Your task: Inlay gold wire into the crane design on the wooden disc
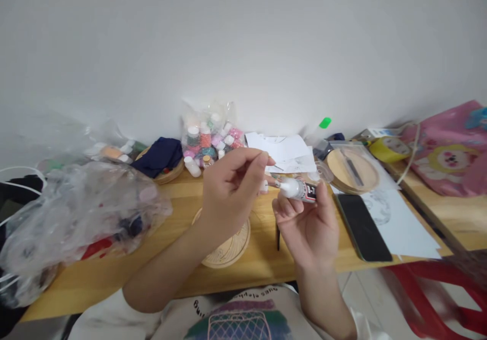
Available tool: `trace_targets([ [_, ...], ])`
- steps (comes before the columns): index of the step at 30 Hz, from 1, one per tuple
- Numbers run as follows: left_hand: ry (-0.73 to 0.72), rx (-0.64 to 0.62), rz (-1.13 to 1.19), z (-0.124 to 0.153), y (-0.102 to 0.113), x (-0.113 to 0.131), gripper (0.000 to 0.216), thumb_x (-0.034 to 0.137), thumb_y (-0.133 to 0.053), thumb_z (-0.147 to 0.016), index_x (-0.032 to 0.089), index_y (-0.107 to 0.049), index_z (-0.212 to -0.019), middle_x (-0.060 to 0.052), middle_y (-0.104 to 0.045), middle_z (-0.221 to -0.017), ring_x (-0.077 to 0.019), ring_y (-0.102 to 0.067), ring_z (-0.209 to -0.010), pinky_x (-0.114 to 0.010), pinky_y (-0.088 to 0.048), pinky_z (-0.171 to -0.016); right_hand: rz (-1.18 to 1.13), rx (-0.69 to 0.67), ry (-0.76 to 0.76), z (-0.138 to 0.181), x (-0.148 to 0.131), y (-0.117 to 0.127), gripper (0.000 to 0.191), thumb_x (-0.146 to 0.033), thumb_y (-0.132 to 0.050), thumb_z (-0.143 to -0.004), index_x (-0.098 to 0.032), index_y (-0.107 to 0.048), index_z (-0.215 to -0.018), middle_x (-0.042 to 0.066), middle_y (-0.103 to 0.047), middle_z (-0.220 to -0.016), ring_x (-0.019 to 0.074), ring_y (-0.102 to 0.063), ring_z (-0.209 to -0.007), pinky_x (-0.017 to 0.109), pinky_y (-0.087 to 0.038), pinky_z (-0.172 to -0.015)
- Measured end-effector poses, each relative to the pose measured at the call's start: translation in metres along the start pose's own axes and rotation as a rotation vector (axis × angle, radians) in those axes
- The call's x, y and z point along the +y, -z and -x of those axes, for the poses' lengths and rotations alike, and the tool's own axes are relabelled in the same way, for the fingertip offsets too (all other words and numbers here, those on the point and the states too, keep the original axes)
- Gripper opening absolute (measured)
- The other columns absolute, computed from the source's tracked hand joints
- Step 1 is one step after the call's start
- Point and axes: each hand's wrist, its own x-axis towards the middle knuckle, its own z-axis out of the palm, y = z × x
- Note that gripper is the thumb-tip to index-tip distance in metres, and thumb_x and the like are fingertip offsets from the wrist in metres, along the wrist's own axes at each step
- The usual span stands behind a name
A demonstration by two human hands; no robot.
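My right hand point(310, 223) is wrapped round a small white glue bottle point(299, 190) with a black label. The bottle lies sideways, its white nozzle pointing left. Left of it, my left hand point(234, 190) is raised with thumb and forefinger pinched together. A thin, needle-like sliver point(278, 167) shows just beyond those fingertips; whether they hold it I cannot tell. Below my left hand a round wooden disc point(226, 248) with carved lines lies on the table point(262, 259), partly hidden by the forearm.
Behind my hands stand a clear bag of small coloured bottles point(205, 139) and white papers point(279, 149). Crumpled plastic bags point(95, 203) and navy cloth point(162, 156) lie left. At right are a phone point(363, 226), wooden hoops point(352, 171), yellow tape point(390, 148) and a pink bag point(449, 149).
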Motion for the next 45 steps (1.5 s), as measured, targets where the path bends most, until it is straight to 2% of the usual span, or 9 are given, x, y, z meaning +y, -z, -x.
trace_targets([
  [10,-0.006,-0.027,-0.044,0.004,-0.001,0.002,0.017,0.030,-0.060,-0.092,0.024,-0.068,-0.080,0.002,-0.067,-0.063,-0.0145,-0.069,-0.056,-0.024,-0.053,-0.049,-0.026,0.020,-0.012,0.002,0.001,0.002,0.028,-0.043,-0.082,-0.073,-0.019,-0.067,-0.071,-0.007,-0.049,-0.053,0.0062,-0.047,-0.052,0.018,-0.048,-0.054],
  [18,-0.027,-0.034,-0.106,0.001,-0.002,0.002,0.018,0.029,-0.060,-0.091,0.023,-0.069,-0.077,0.003,-0.066,-0.058,-0.0112,-0.059,-0.047,-0.023,-0.047,-0.046,0.001,0.002,0.002,0.001,-0.001,0.008,0.028,-0.044,-0.080,-0.075,-0.020,-0.066,-0.071,-0.007,-0.050,-0.054,0.0064,-0.048,-0.052,0.019,-0.049,-0.054],
  [26,-0.044,-0.053,-0.156,0.001,-0.003,0.002,0.021,0.032,-0.060,-0.092,0.023,-0.069,-0.076,0.003,-0.066,-0.059,-0.0116,-0.058,-0.050,-0.023,-0.045,-0.046,0.013,0.013,0.006,0.001,-0.003,0.008,0.028,-0.043,-0.084,-0.070,-0.020,-0.070,-0.074,-0.007,-0.053,-0.053,0.0060,-0.049,-0.050,0.018,-0.049,-0.052],
  [31,-0.138,-0.068,-0.254,0.000,-0.001,0.002,0.021,0.026,-0.058,-0.093,0.022,-0.068,-0.075,0.003,-0.069,-0.063,-0.0113,-0.062,-0.055,-0.022,-0.046,-0.050,0.075,-0.001,0.110,0.002,-0.006,0.006,0.023,-0.043,-0.081,-0.074,-0.021,-0.073,-0.075,-0.006,-0.056,-0.054,0.0057,-0.050,-0.048,0.018,-0.049,-0.050],
  [37,-0.362,-0.173,-0.599,-0.004,0.010,-0.005,0.021,0.018,-0.053,-0.095,0.019,-0.066,-0.079,0.004,-0.069,-0.066,-0.0095,-0.062,-0.059,-0.021,-0.043,-0.056,0.308,-0.024,0.316,0.002,-0.011,0.012,0.021,-0.042,-0.075,-0.080,-0.021,-0.075,-0.083,-0.004,-0.059,-0.052,0.0076,-0.055,-0.050,0.017,-0.047,-0.049],
  [40,-0.366,-0.202,-0.685,-0.005,0.015,-0.011,0.021,0.016,-0.052,-0.096,0.019,-0.066,-0.080,0.004,-0.070,-0.068,-0.0090,-0.063,-0.063,-0.021,-0.042,-0.059,0.363,-0.012,0.324,-0.001,-0.009,0.016,0.021,-0.043,-0.075,-0.081,-0.022,-0.074,-0.083,-0.004,-0.060,-0.053,0.0079,-0.054,-0.049,0.018,-0.046,-0.048],
  [45,-0.340,-0.222,-0.681,-0.003,0.017,-0.022,0.023,0.017,-0.051,-0.095,0.018,-0.065,-0.078,0.004,-0.070,-0.068,-0.0086,-0.062,-0.061,-0.021,-0.040,-0.057,0.352,-0.026,0.273,-0.006,-0.002,0.018,0.021,-0.041,-0.075,-0.080,-0.021,-0.072,-0.082,-0.004,-0.060,-0.053,0.0076,-0.054,-0.049,0.018,-0.046,-0.048],
])
